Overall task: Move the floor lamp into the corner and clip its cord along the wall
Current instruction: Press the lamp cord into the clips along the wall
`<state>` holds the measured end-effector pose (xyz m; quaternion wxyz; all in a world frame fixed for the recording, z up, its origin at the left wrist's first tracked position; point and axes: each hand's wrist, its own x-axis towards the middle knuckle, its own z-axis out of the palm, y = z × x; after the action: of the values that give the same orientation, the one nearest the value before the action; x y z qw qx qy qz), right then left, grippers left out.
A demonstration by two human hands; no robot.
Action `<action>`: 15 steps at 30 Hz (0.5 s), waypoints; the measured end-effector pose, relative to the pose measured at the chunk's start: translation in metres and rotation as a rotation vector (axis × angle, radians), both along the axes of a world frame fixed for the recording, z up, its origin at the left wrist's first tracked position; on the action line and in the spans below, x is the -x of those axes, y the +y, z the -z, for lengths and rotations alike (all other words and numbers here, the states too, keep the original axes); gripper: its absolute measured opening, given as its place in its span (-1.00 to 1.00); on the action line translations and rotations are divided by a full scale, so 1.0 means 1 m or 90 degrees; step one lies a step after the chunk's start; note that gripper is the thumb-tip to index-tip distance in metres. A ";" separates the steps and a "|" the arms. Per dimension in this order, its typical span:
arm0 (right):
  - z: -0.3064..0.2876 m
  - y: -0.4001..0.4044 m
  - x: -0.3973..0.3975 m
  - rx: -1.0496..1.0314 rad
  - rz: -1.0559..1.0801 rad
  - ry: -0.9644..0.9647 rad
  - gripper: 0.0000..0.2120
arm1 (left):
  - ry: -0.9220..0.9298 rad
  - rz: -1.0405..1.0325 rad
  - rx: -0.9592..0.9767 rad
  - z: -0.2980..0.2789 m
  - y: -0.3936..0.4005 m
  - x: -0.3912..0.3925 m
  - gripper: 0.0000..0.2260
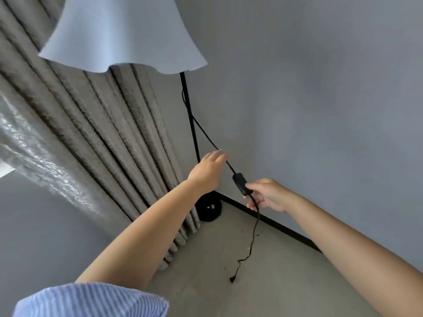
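Note:
The floor lamp stands in the room corner: a white flared shade (123, 35) at top left, a thin black pole (191, 120) and a round black base (209, 209) on the floor. Its black cord (206, 133) leaves the pole and runs down to a black inline switch (240, 181). My right hand (266, 195) pinches that switch and the cord just below it. My left hand (209, 170) reaches up to the cord above the switch, fingers around or against it; the grip is hidden. The loose cord hangs to the floor, ending in a plug (232, 279).
Grey patterned curtains (103, 138) hang left of the lamp, touching the floor beside the base. A plain grey wall (320, 99) fills the right, with a black skirting strip (281, 227) along its bottom. The floor (229, 294) is pale grey with a few dark specks.

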<state>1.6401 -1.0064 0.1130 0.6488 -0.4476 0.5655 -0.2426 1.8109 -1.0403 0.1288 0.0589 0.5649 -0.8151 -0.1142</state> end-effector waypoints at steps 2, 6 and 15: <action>-0.006 0.010 0.008 0.010 -0.022 -0.034 -0.86 | -0.062 0.073 0.027 0.002 -0.001 0.010 -0.41; -0.014 0.025 0.031 0.028 -0.083 -0.080 -0.78 | -0.124 0.116 0.075 0.002 -0.003 0.028 -0.73; -0.013 0.048 0.096 0.045 -0.143 0.093 -0.74 | -0.053 -0.121 0.145 -0.009 -0.022 0.011 -0.69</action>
<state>1.5441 -0.9588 0.1258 0.6132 -0.5471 0.5485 -0.1547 1.7997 -1.0619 0.1376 0.0993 0.6337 -0.7672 0.0087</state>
